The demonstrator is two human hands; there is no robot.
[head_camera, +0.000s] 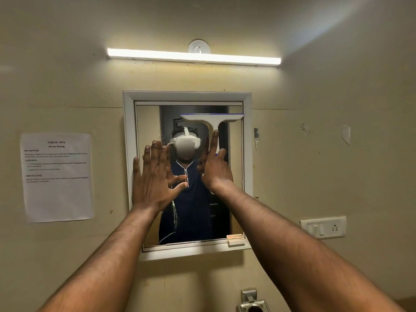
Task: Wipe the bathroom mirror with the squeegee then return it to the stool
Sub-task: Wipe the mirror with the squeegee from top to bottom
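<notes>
The right hand [216, 170] grips the handle of the white plastic T-shaped squeegee [212, 122] with its blue rubber blade; the index finger lies straight up along the handle and the other fingers [221, 154] curl round the lower part. The blade sits level above those fingers, against the upper right part of the glass of the rectangular wall mirror in its white frame [129, 140], its right end just beside the inner frame edge.

The left hand [155, 179] holds nothing. Its fingers are spread wide and point up, the palm flat towards the left side of the mirror, the little finger over the frame's left edge and the thumb stretched towards the right hand, well short of it. Whether the palm touches the glass cannot be told.

Below the left fingers a pale streak [173, 216] runs down the glass. Far left of them a printed white paper sheet [57, 176] is stuck on the beige wall. Above both hands glows a long white tube light [193, 56]. Low to the right of the right fingers is a white switch plate [323, 227].
</notes>
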